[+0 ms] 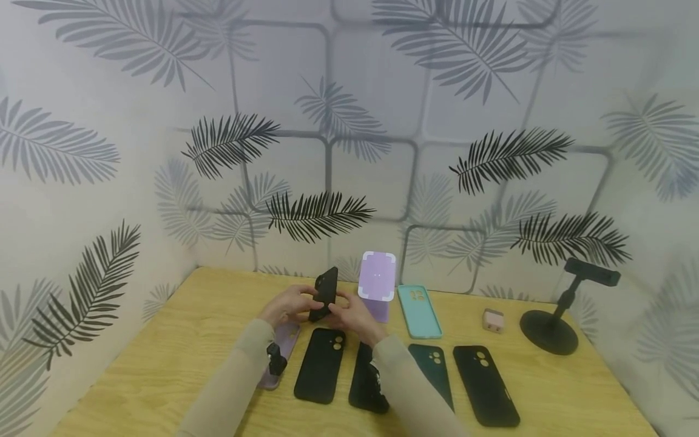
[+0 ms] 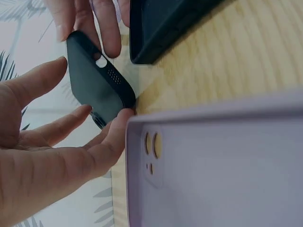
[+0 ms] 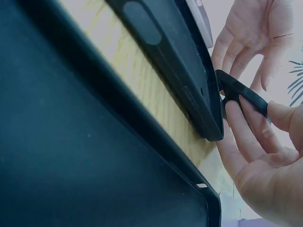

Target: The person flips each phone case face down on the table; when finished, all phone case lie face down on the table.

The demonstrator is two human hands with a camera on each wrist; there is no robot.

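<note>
Both hands hold a black phone case (image 1: 326, 290) tilted up on end toward the back of the table. My left hand (image 1: 292, 303) has its fingers along the case's left side; in the left wrist view a fingertip meets its lower corner, with the thumb spread near the opposite edge. My right hand (image 1: 354, 312) pinches the other side, thumb on the edge and fingers against the inner face in the right wrist view. A lavender phone case (image 2: 213, 175) lies under the left wrist. Beside it lies another black case (image 1: 320, 364), and a further dark case (image 1: 363, 379) is partly hidden by the right wrist.
Right of the right arm lie a dark green case (image 1: 434, 367) and a long black case (image 1: 486, 385). Behind them are a turquoise case (image 1: 419, 311), a pink charger plug (image 1: 493, 320) and a black phone stand (image 1: 551, 328). A lavender panel (image 1: 377, 276) stands near the patterned wall.
</note>
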